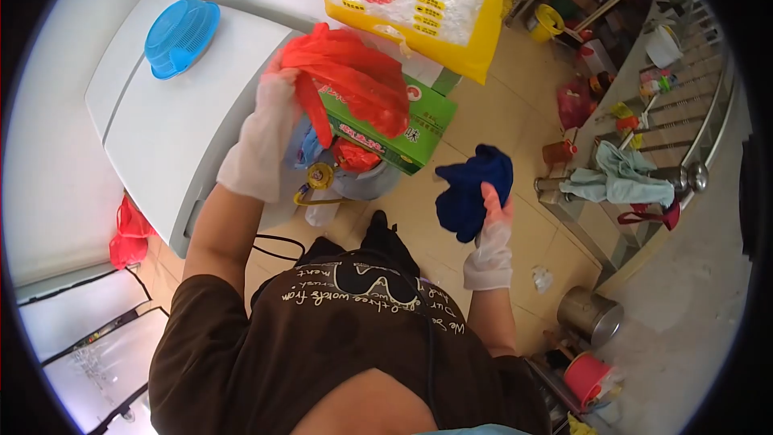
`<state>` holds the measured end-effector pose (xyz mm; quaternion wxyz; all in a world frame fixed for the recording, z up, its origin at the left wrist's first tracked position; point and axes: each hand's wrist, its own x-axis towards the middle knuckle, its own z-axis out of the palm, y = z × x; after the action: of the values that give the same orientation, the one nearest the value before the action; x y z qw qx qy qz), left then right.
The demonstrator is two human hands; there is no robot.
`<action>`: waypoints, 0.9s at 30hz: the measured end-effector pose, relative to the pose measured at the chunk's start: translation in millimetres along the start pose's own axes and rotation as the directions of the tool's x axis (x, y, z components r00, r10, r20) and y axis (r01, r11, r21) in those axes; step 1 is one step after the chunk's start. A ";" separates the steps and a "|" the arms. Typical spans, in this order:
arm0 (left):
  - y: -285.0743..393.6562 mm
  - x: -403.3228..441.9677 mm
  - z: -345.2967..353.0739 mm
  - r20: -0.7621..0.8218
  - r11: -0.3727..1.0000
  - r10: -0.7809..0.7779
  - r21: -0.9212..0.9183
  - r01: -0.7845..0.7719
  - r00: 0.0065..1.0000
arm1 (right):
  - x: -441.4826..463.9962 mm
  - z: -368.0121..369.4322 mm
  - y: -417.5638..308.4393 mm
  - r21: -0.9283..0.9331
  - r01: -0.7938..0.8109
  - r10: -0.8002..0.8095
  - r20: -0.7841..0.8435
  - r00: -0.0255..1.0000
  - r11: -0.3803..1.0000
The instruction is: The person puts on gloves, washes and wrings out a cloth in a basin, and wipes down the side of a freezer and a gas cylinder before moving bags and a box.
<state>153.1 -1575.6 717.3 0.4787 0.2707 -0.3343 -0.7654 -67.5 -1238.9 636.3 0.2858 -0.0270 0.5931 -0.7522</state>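
Note:
My left hand (276, 72), in a thin whitish glove, is closed on a red plastic bag (354, 72). The bag hangs bunched in front of a green box (431, 117) and hides part of it. On the other side, my gloved right hand (494, 221) grips a crumpled dark blue cloth (475, 189), held over the tiled floor. Below the green box, a yellow valve fitting (320, 176) and another piece of red plastic (355, 156) show near a greyish rounded container.
A white appliance (209, 56) at the left carries a blue basket (182, 36). At the top stands a large yellow-edged bag (419, 0). Along the right runs a metal rack (708, 105) with a pale green cloth (620, 177). A metal pot (590, 314) rests on the floor.

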 end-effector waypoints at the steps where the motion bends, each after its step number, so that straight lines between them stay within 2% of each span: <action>1: 13.7 -8.3 7.7 0.009 0.999 0.036 -0.007 -0.036 0.999 | 12.2 9.5 -1.7 0.012 0.024 -0.024 0.026 0.999 1.000; 2: 31.2 -17.0 14.3 -0.005 0.999 0.039 0.001 -0.039 0.999 | 21.4 21.0 -3.5 0.012 0.010 -0.010 0.034 0.999 1.000; 4: 70.0 -38.6 28.7 0.170 0.987 -0.017 -0.157 0.044 0.985 | 32.2 50.0 -10.5 -0.021 0.036 -0.033 0.117 0.993 0.999; 6: 102.2 -84.0 52.2 0.302 0.995 0.090 0.022 -0.102 0.949 | 30.0 94.2 -26.4 -0.076 0.043 -0.028 0.191 0.981 0.996; 7: 111.9 -101.1 65.4 0.252 0.991 0.090 0.075 -0.112 0.964 | 31.2 115.2 -28.4 -0.238 0.218 -0.152 0.266 0.952 0.947; 8: 121.5 -118.2 78.6 0.201 0.985 0.089 0.129 -0.116 0.976 | 35.2 136.2 -28.6 -0.374 0.390 -0.257 0.358 0.898 0.841; 9: 122.7 -131.5 94.2 0.047 0.885 0.183 0.428 -0.186 0.982 | 46.6 159.3 -27.4 -0.418 0.646 -0.415 0.521 0.746 0.638; 10: 122.4 -141.4 101.6 -0.071 0.700 0.312 0.692 -0.179 0.947 | 59.1 184.1 -26.1 -0.396 0.840 -0.501 0.676 0.540 0.371; 11: 122.9 -147.3 100.8 -0.071 0.695 0.315 0.696 -0.179 0.946 | 63.6 212.7 -27.6 -0.374 0.863 -0.433 0.753 0.496 0.340; 12: 123.7 -150.1 98.3 -0.145 0.737 0.311 0.661 -0.142 0.939 | 65.5 242.2 -25.9 -0.348 0.885 -0.362 0.817 0.449 0.310; 13: 124.0 -152.5 95.1 -0.216 0.778 0.303 0.619 -0.110 0.928 | 66.3 268.9 -17.8 -0.386 0.898 -0.242 0.869 0.431 0.211; 14: 124.7 -154.6 90.7 -0.206 0.774 0.305 0.622 -0.116 0.930 | 67.0 294.3 -10.1 -0.408 0.907 -0.118 0.900 0.419 0.105; 15: 125.1 -155.9 83.0 -0.212 0.791 0.294 0.601 -0.113 0.932 | 82.3 304.4 42.9 -0.366 0.930 -0.185 0.916 0.356 -0.020; 16: 124.6 -157.6 70.4 -0.217 0.808 0.277 0.579 -0.105 0.936 | 91.5 309.2 65.1 -0.354 0.931 -0.220 0.918 0.330 -0.084; 17: 115.1 -154.4 25.9 -0.121 0.747 0.338 0.637 -0.188 0.933 | 100.6 314.3 86.7 -0.346 0.927 -0.255 0.919 0.302 -0.148; 18: 119.5 -148.3 -4.7 -0.097 0.742 0.336 0.640 -0.200 0.937 | 104.1 325.7 74.6 -0.388 0.914 -0.076 0.921 0.381 -0.121; 19: 122.6 -148.8 -31.1 -0.196 0.908 0.235 0.393 -0.144 0.952 | 105.9 326.9 69.8 -0.429 0.897 0.128 0.889 0.440 -0.101; 20: 123.1 -156.3 -49.9 -0.281 0.992 0.097 0.103 -0.070 0.955 | 113.8 320.3 75.1 -0.438 0.893 0.150 0.881 0.449 -0.100; 21: 122.4 -163.3 -59.9 -0.168 0.994 0.086 0.083 -0.073 0.982 | 129.5 312.6 79.8 -0.405 0.914 0.109 0.907 0.407 -0.037; 22: 121.1 -163.5 -63.2 -0.171 0.995 0.072 0.080 -0.059 0.983 | 142.8 304.4 80.6 -0.366 0.930 0.053 0.930 0.365 0.023; 23: 121.5 -162.9 -65.9 -0.157 0.997 0.060 0.054 -0.052 0.986 | 146.5 291.8 77.3 -0.351 0.936 -0.001 0.936 0.351 -0.031; 25: 123.3 -160.8 -63.6 -0.145 0.999 0.046 0.025 -0.043 0.988 | 149.6 252.2 59.2 -0.355 0.935 0.004 0.935 0.355 0.020; 27: 121.9 -156.2 -39.4 -0.067 0.991 0.073 0.121 -0.065 0.995 | 141.5 207.0 30.9 -0.383 0.924 0.024 0.923 0.383 -0.021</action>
<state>311.0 -1481.6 801.1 0.4997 0.3141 -0.3708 -0.7170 -94.7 -1489.8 627.1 0.0900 -0.7154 0.6692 -0.1797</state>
